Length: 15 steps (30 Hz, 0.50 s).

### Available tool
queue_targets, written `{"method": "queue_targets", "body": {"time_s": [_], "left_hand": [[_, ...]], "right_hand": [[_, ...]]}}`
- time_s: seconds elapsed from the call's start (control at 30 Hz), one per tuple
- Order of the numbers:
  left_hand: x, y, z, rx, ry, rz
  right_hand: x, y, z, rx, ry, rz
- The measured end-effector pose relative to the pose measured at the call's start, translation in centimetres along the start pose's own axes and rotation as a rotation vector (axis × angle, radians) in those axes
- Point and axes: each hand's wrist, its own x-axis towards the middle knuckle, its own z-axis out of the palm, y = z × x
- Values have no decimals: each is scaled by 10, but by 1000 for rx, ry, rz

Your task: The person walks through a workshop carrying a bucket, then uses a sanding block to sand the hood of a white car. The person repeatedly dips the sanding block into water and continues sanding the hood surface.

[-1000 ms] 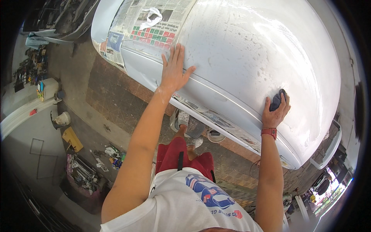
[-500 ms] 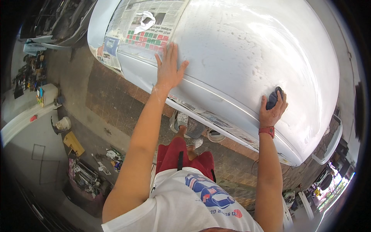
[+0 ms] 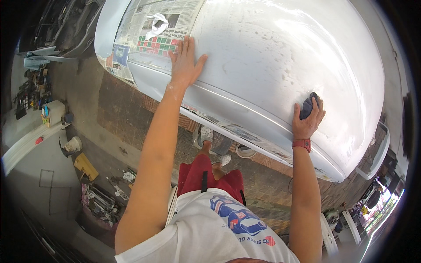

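Observation:
A glossy white car roof [image 3: 254, 57] with wet spots and smears fills the upper middle. Flat on its near edge, beside the papered glass, lies my left hand [image 3: 186, 68], fingers stretched out and nothing in it. Farther right, my right hand [image 3: 307, 125] presses a bunched dark cloth [image 3: 308, 107] against the roof, its fingers curled over it. Newspaper [image 3: 171, 22] covers the glass at the left end of the roof. On that paper rests a crumpled white cloth [image 3: 157, 26], just beyond my left fingertips.
Below the roof edge stands a round white container [image 3: 244, 151] by my feet, on a tiled floor [image 3: 127, 114]. Leftward are a bucket [image 3: 72, 143], a yellow box-like piece [image 3: 85, 165] and piled clutter [image 3: 98, 201]. A dark vehicle [image 3: 66, 26] occupies the upper left.
The view has shifted slightly. My left hand appears a little farther up and left, nearer the newspaper. My right hand stays on the dark cloth, nearly at the same spot.

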Motion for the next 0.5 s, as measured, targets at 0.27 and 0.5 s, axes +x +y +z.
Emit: {"method": "queue_targets", "body": {"time_s": [0.27, 0.5], "left_hand": [[-30, 3, -4, 10, -9, -11], [12, 16, -2, -165, 159, 67]], "right_hand": [[1, -2, -1, -5, 6, 3], [3, -2, -1, 0, 3, 5]]}}
